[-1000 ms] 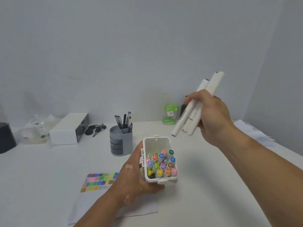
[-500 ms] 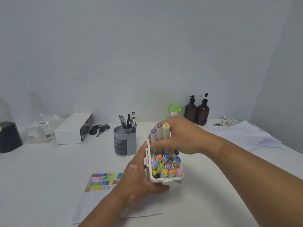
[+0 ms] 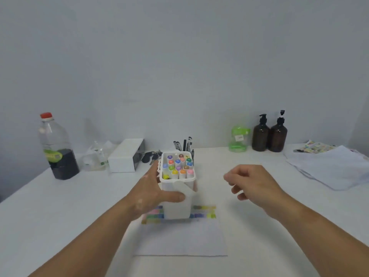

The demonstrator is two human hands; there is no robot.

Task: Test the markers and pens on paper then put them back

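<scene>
A white marker case (image 3: 176, 202) stands upright over the paper, filled with several markers (image 3: 178, 166) whose coloured caps face up. My left hand (image 3: 153, 193) wraps around the case's left side, thumb across its front. My right hand (image 3: 253, 183) hovers to the right of the case, fingers loosely curled and holding nothing. A sheet of paper (image 3: 182, 238) with rows of colour swatches lies under and in front of the case. Black pens (image 3: 184, 144) stick up behind the case; their holder is hidden.
At the back left are a bottle of dark liquid (image 3: 57, 148), a clear plastic bag (image 3: 96, 156), a white box (image 3: 126, 155) and keys (image 3: 150, 155). A green jar (image 3: 238, 138) and two brown pump bottles (image 3: 269, 134) stand at the back right, beside loose papers (image 3: 331, 166).
My right hand pushed the three markers down into the case, let go and drew back to the right. The case now stands more upright over the swatches, and the view has shifted.
</scene>
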